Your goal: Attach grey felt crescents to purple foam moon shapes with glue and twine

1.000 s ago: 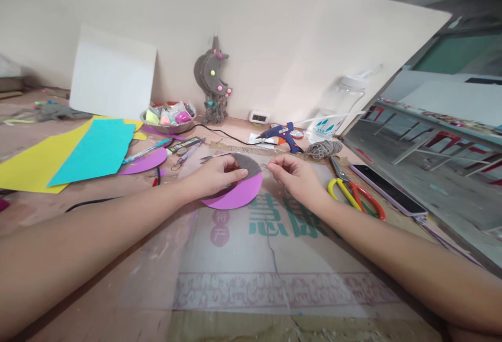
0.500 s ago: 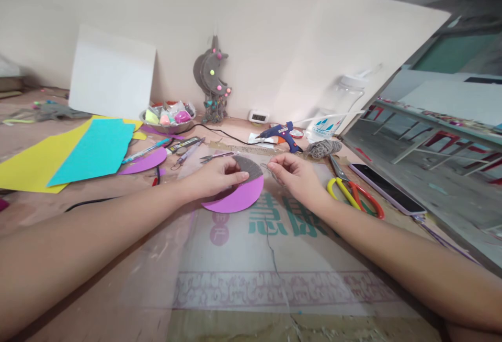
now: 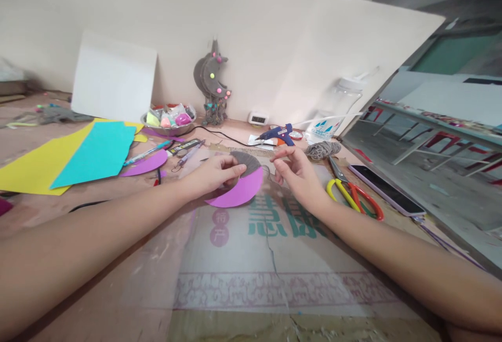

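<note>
My left hand (image 3: 214, 175) pinched the disc (image 3: 243, 189) by its left side; my right hand (image 3: 297, 175), fingers loosely spread, was just right of it, yarn (image 3: 267, 170) curving between.

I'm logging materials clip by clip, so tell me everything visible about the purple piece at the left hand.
The purple piece is flat and thin, like foam or card, with a rounded outer edge. Its lower part is bare and smooth; its upper part is covered in grey yarn. The left hand pinches it, thumb on the near face, hiding its left side. It sits over the printed sheet; whether they touch is unclear. The right hand is apart from it.
</note>
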Tool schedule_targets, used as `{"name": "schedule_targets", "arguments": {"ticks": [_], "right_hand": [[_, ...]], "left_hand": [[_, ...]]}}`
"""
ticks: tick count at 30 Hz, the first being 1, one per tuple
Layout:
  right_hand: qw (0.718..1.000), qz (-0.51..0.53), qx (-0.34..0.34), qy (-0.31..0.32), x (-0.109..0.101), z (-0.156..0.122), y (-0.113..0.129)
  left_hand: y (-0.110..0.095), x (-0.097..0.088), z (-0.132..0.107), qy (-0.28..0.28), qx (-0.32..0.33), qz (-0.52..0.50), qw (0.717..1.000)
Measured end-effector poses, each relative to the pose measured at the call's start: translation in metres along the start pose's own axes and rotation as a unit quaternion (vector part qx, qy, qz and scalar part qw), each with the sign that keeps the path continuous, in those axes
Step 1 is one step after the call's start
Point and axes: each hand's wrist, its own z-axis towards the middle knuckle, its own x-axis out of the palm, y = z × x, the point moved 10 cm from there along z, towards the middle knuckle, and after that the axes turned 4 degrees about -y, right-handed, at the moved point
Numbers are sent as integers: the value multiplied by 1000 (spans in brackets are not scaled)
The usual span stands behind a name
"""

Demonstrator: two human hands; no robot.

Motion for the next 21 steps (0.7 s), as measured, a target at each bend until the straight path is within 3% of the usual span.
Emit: {"name": "schedule_targets", "arguments": {"ticks": [2,5,7,15,21], "right_hand": [[998,-60,-16,14,3,-3,6],[984,-147,-4,101,22,-10,4],[978,-151,12,142,33,-14,1],[987,-127,32,94,28,-13,-1],[988,-123,27,92,26,-11,2]], "left_hand": [[3,0,1,-1,-10,-20,1000],[2,0,2,-1,1,-24,1000],[1,-1,2,-3,12,-13,1000],[-16,0,0,-19,79,114,990],[-17,3,-1,-8,72,120,990]]}}
